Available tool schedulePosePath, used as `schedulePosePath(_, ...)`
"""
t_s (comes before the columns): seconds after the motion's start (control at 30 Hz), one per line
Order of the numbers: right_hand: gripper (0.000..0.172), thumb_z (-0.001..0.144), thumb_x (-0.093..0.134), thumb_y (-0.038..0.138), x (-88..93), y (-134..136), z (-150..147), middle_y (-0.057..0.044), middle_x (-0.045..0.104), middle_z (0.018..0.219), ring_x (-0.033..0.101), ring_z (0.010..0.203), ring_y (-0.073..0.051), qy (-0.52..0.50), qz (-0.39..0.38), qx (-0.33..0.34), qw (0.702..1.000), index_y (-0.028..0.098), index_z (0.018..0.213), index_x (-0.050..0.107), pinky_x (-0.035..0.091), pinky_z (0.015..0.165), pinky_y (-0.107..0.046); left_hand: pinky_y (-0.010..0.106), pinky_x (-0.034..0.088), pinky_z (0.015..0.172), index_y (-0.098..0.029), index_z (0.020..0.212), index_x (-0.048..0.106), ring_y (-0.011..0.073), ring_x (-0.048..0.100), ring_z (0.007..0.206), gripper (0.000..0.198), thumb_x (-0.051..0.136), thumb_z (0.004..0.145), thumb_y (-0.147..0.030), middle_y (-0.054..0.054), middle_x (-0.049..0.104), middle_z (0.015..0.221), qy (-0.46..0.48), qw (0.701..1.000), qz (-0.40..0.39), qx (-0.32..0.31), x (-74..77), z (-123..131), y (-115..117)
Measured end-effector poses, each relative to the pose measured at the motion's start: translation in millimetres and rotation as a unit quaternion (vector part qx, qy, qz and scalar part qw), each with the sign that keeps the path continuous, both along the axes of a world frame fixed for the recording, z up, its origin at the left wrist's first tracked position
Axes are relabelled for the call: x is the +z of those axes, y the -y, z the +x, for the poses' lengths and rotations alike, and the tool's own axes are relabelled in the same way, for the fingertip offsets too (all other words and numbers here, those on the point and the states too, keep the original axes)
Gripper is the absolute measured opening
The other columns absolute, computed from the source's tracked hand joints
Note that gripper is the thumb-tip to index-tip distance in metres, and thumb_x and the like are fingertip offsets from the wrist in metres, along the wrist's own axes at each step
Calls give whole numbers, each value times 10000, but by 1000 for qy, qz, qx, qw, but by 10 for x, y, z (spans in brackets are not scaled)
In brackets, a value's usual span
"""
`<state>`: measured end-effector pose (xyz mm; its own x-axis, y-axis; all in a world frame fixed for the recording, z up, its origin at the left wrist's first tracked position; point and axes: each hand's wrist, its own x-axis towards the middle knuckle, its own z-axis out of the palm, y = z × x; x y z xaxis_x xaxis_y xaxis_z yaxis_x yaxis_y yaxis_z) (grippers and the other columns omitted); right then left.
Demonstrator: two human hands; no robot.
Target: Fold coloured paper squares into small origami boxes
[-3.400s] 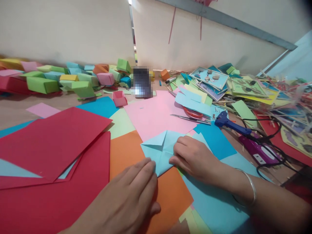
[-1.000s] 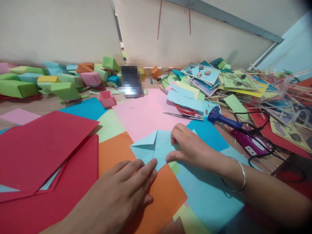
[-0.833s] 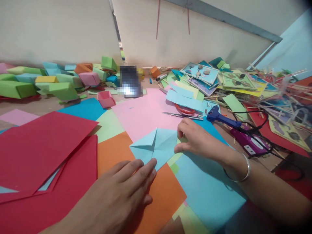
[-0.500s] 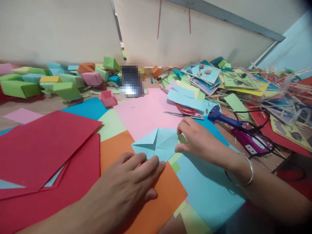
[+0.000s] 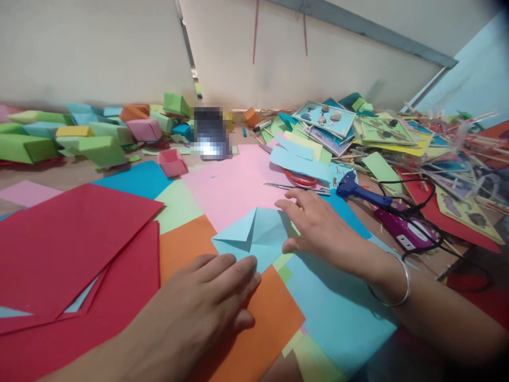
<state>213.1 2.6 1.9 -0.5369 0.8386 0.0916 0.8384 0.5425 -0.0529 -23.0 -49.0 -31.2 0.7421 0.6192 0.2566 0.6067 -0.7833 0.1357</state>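
A light blue sheet of paper (image 5: 268, 233), partly folded, lies on top of other coloured sheets. One triangular flap at its left is creased and stands slightly raised. My left hand (image 5: 214, 297) rests flat over the near edge of this paper and the orange sheet (image 5: 274, 318) below it, fingers stretched out. At the paper's right corner is my right hand (image 5: 314, 223), its fingers apart and curved over the paper, holding nothing. Beyond the right hand lie a thin craft knife (image 5: 294, 187) and red-handled scissors (image 5: 300, 178), partly under blue paper strips.
Large red sheets (image 5: 71, 244) lie at the left. Folded paper boxes (image 5: 103, 151) line the back left, beside a blurred dark object (image 5: 210, 132). To the right are a blue glue gun (image 5: 361, 191), a purple power strip (image 5: 409, 228) with black cable, and framed craft pictures (image 5: 328, 118).
My right hand has let go of the light blue paper's right corner, its fingers spreading and lifting slightly. The left hand stays on the near edge. The view has shifted a little.
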Motion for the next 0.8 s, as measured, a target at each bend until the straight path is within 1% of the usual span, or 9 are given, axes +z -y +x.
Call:
schedulePosePath(0.07,752,749,807,207,13,-23,26,-124,553,1230,537,1073,-261,-8,-20,25,999,236,1407,443,458,836,-365,336,496,729,-215,978,708,203,644,809,211,502,939,-235,37,738,1043,-17,999,20,-28,24,-19,14)
schedulePosePath(0.13,788,779,780,184,23,-31,34,-86,572,1160,550,1012,-225,-19,-43,54,997,297,1460,400,452,821,-340,355,513,789,-201,1041,699,221,660,916,246,469,954,-200,47,723,1159,-19,997,53,-49,67,-50,21)
schedulePosePath(0.23,601,836,733,200,69,-14,36,-68,578,1032,555,915,-197,-48,-77,86,992,283,1390,517,454,784,-317,348,517,843,-177,1071,682,220,653,1019,365,374,922,-48,70,691,1249,-5,994,104,-45,118,-121,-8)
schedulePosePath(0.3,462,885,680,223,119,9,39,-67,576,964,557,879,-190,-78,-107,104,986,228,1335,573,464,762,-304,365,524,827,-162,1057,675,237,658,1012,430,334,867,17,97,688,1248,-20,990,137,-19,130,-175,-53)
schedulePosePath(0.37,442,899,648,204,157,29,38,-73,590,942,565,870,-189,-107,-138,123,977,161,1330,559,478,761,-298,414,533,808,-143,1078,663,288,657,1035,420,350,842,9,127,687,1238,-53,985,160,24,127,-218,-99)
schedulePosePath(0.47,444,878,568,79,126,39,18,-98,636,1016,592,922,-188,-148,-166,150,963,119,1317,518,495,803,-297,481,539,833,-116,1122,634,354,623,1134,417,365,824,-4,168,669,1254,-87,979,160,94,101,-240,-132)
schedulePosePath(0.57,301,919,473,59,-4,31,-30,-99,676,1047,620,953,-175,-202,-134,141,960,139,1196,557,497,816,-293,483,541,882,-123,1148,609,327,622,1142,435,349,823,4,158,674,1239,-51,982,161,81,32,-210,-112)
schedulePosePath(0.67,138,968,480,139,-118,32,-77,-68,704,936,633,850,-159,-226,-92,152,958,161,1038,596,491,757,-277,453,555,884,-122,1196,583,289,645,1077,367,382,895,-61,151,681,1218,-11,988,143,49,-65,-156,-82)
schedulePosePath(0.8,194,999,444,196,-135,43,-99,-63,696,857,605,764,-157,-194,-44,203,959,154,1121,588,462,683,-274,485,557,871,-104,1184,590,326,635,1068,282,499,925,-168,168,676,1189,-10,995,82,51,-128,-104,-81)
